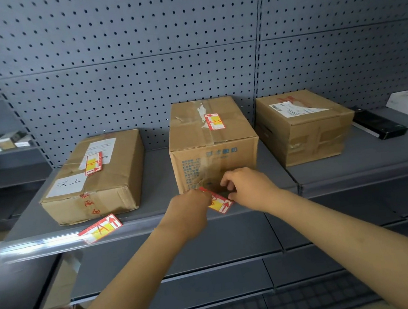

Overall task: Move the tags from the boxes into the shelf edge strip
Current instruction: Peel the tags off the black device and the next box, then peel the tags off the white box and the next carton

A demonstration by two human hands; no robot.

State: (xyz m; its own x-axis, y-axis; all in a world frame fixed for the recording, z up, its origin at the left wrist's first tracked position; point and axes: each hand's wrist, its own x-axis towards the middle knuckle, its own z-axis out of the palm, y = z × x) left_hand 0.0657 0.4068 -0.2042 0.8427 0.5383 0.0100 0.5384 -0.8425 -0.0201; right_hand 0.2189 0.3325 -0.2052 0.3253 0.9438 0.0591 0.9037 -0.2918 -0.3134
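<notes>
Pinching one red-and-yellow tag [219,200] between them, the left hand [192,208] and right hand [249,187] hold it above the shelf edge strip [40,246], before the middle box [211,140].

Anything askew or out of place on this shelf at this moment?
Yes. The tag at the shelf edge strip sits tilted, half out rather than seated flat. Both hands hold another tag, also slanted, at the shelf's front edge.
</notes>
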